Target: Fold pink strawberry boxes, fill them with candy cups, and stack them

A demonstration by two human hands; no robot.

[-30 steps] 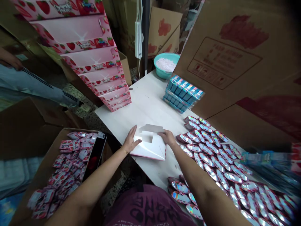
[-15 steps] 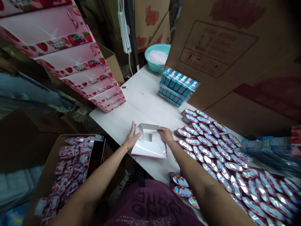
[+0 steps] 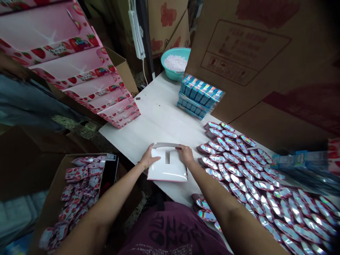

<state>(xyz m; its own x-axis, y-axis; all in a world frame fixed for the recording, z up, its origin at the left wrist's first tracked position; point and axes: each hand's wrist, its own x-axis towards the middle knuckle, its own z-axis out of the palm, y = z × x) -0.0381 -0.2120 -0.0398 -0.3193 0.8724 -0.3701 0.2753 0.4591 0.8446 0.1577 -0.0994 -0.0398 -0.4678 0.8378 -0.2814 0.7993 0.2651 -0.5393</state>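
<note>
A small carton (image 3: 167,171), white inside with a thin red edge, lies at the near edge of the white table (image 3: 159,117). Its side flaps are folded inward, with a narrow gap between them, and the far panel stands up in a slight bow. My left hand (image 3: 149,157) grips the carton's left far corner, thumb lying over the flap. At the right far corner, my right hand (image 3: 185,154) pinches the edge with its fingertips. Rows of shiny foil-topped packs (image 3: 236,166) stand just right of my right hand.
Pink strawberry-print boxes (image 3: 90,76) are stacked at the left. Blue packs in clear wrap (image 3: 200,95) and a turquoise bowl (image 3: 170,73) of white bits stand at the back. A large cardboard box (image 3: 252,63) borders the right. Below left, a carton holds small pink packets (image 3: 77,193). Another person's legs (image 3: 21,102) show far left.
The carton's side flaps have come inward, narrowing the opening to a slot. My left hand has shifted slightly inward with its flap. The view has moved a little.
</note>
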